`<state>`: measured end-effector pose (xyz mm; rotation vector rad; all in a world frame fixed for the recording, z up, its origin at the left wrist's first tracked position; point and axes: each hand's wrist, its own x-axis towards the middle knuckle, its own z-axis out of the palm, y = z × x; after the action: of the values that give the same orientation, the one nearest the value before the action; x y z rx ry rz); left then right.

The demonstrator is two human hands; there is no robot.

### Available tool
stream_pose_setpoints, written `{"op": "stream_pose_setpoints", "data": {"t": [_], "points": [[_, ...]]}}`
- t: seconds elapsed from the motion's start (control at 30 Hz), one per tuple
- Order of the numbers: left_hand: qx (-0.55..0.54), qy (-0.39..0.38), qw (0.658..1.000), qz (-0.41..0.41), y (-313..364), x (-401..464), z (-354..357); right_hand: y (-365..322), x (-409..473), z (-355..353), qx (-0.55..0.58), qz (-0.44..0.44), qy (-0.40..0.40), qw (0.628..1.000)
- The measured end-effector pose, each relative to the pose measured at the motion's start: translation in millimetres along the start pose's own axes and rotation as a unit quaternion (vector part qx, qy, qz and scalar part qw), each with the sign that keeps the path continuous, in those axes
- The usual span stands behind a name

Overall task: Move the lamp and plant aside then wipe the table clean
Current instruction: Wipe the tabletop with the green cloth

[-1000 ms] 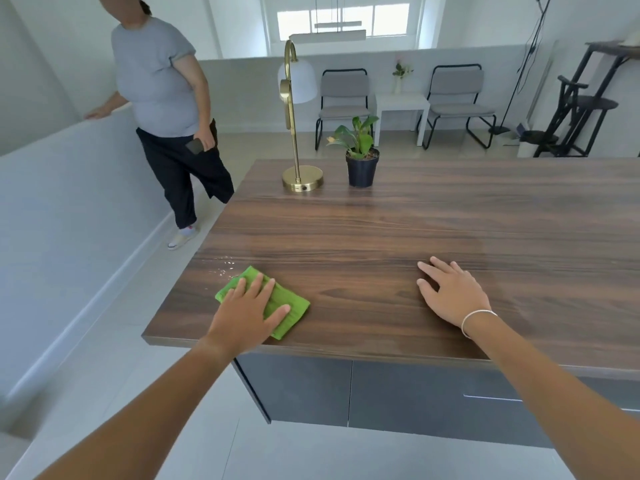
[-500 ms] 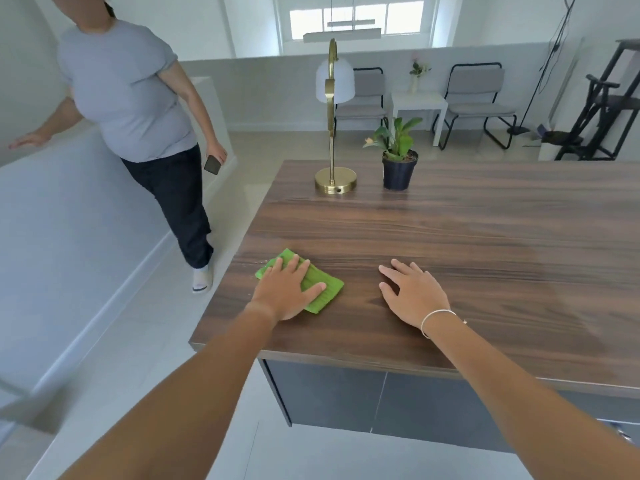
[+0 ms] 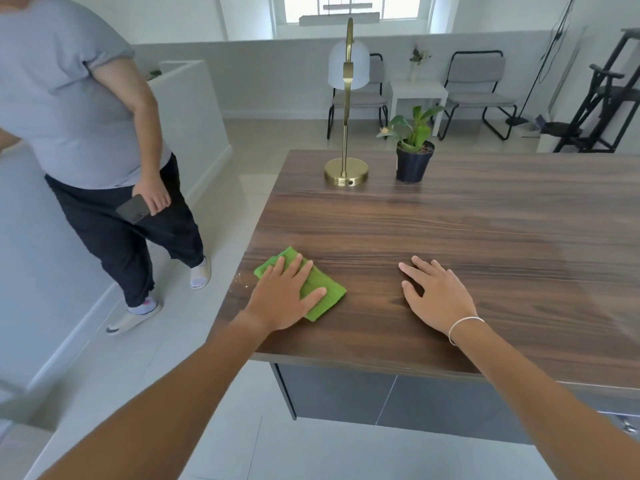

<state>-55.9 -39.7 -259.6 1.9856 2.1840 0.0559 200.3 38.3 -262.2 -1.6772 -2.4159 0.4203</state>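
A folded green cloth (image 3: 323,292) lies near the left front corner of the dark wooden table (image 3: 485,237). My left hand (image 3: 282,297) presses flat on the cloth, fingers spread over it. My right hand (image 3: 434,296) rests flat and open on the bare tabletop to the right, a thin white bracelet on its wrist. At the table's far left edge stands a brass lamp (image 3: 346,168) with a white shade. Just right of it is a small green plant in a black pot (image 3: 414,161). Some wet specks show on the wood left of the cloth.
A person in a grey shirt and black trousers (image 3: 104,140) stands on the floor left of the table, phone in hand. Two chairs and a small white side table (image 3: 417,90) line the far wall. A black stand (image 3: 602,98) is at the far right.
The view has shifted left and closer. The person on the left has walked nearer. My left hand has slid the cloth slightly along the table's left front area; my right hand stays flat.
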Motion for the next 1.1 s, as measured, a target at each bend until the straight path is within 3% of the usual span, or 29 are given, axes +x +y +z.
{"op": "stream_pose_setpoints", "data": {"t": [0.2,0.37,0.77,0.97,1.1], "points": [[0.063,-0.027,0.997,-0.044,-32,84,-15,2,0,3,0.008,0.009,0.01,1.0],[0.026,0.001,0.993,-0.113,-50,93,-19,1,-1,4,0.006,0.009,0.016,1.0],[-0.07,0.057,0.985,-0.145,-39,-44,6,1,0,0,-0.015,-0.006,-0.008,1.0],[-0.056,0.044,0.987,-0.141,-23,-84,7,4,0,-1,-0.023,-0.017,-0.016,0.999],[0.046,0.02,0.994,-0.101,20,-85,15,5,0,-1,-0.024,-0.019,-0.018,0.999]]}}
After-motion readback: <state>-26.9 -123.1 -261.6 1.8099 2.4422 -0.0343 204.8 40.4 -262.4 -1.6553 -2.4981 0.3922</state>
